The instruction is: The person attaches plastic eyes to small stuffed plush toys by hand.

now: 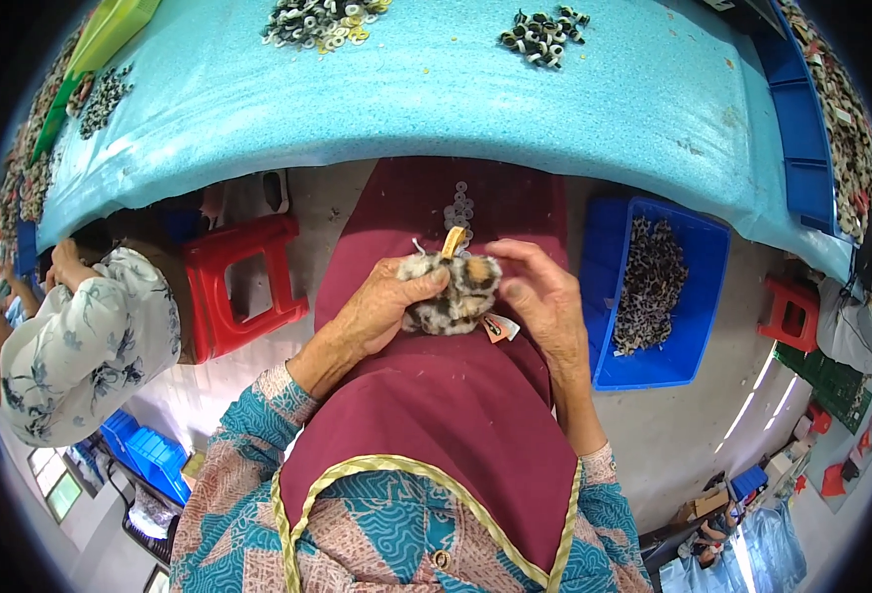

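Note:
Over my lap, my left hand [381, 306] grips a small spotted plush piece [448, 311] in cream, black and tan, its thumb pressed on the front. A yellowish strip [453, 240] sticks up from the plush top, and a small white and orange label [500, 328] hangs at its lower right. My right hand [546, 296] is beside the plush's right edge, thumb and fingers apart and bent; whether the fingertips touch it I cannot tell. Several pale, ring-shaped discs [458, 211] lie on the maroon apron [436, 385] just beyond the plush.
Ahead, a table with a light blue cover [436, 109] bears small piles of rings [322, 22] and black-and-white parts [542, 38]. A blue bin [688, 296] of spotted pieces stands to the right. On the left are a red stool [243, 287] and another person's sleeve [100, 336].

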`<state>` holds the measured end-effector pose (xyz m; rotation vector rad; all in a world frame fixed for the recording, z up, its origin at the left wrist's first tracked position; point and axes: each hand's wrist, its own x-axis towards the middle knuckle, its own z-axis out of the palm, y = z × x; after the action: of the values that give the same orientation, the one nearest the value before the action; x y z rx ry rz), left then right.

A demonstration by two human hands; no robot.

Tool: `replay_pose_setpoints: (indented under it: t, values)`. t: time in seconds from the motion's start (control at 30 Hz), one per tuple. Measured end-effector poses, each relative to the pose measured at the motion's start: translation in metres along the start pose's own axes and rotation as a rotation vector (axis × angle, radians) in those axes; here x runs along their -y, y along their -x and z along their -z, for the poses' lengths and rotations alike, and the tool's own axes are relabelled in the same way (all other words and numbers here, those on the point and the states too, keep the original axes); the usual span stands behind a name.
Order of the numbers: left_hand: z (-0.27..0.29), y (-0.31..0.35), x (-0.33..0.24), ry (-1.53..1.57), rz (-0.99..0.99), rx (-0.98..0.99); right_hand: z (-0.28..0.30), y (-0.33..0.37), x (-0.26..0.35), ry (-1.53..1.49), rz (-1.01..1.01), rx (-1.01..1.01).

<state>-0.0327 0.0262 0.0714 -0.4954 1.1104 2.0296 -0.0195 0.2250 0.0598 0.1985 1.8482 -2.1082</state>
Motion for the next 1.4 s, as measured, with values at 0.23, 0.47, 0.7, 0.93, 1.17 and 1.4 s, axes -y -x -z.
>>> replay_pose_setpoints:
  t: [0.23,0.47,0.7,0.93,1.17,1.4]
  values:
    - [-0.003,0.007,-0.001,0.312,0.198,-0.004,-0.023,0.005,-0.007,-0.023,-0.112,-0.045]
    - [-0.007,0.008,0.001,0.298,0.216,-0.028,-0.025,0.01,-0.013,-0.11,-0.158,-0.078]
    - [-0.009,0.003,-0.004,0.321,0.219,-0.075,-0.029,0.008,0.0,-0.009,-0.145,-0.077]
    - [-0.003,0.006,-0.015,0.327,0.088,0.023,-0.041,0.002,0.018,0.227,0.049,-0.131]
    - [0.002,0.011,-0.011,0.3,0.148,0.003,-0.047,0.005,0.014,0.22,0.099,-0.221]
    - [-0.001,0.007,-0.018,0.312,0.122,0.057,-0.051,0.002,0.02,0.144,0.045,-0.251]
